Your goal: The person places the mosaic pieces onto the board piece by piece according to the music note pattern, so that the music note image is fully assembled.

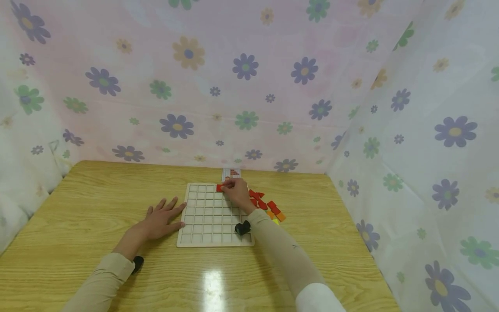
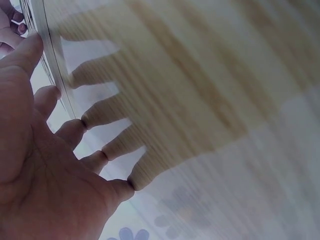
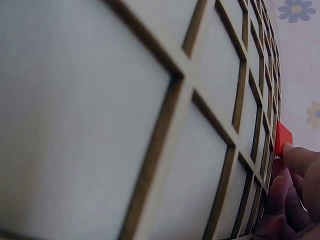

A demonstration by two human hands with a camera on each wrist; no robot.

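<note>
A wooden grid board [image 1: 198, 223] with square cells lies on the table. My right hand [image 1: 237, 193] pinches a red tile [image 1: 219, 187] between thumb and finger at the board's far row, right of its middle. In the right wrist view the red tile [image 3: 283, 138] stands at the far edge of the grid, with the thumb and fingertips of the right hand [image 3: 295, 190] at its lower side. My left hand [image 1: 160, 220] rests with spread fingers on the table, thumb and index fingertip at the board's left edge. The left wrist view shows the left hand [image 2: 55, 160] with its fingertips on the glossy tabletop.
Several red tiles [image 1: 262, 203] lie loose right of the board, with orange tiles [image 1: 281, 216] and a yellow tile [image 1: 276, 222] nearby. A printed pattern card [image 1: 231, 173] lies behind the board. Flowered cloth [image 1: 218, 108] hangs around the table [image 1: 156, 277].
</note>
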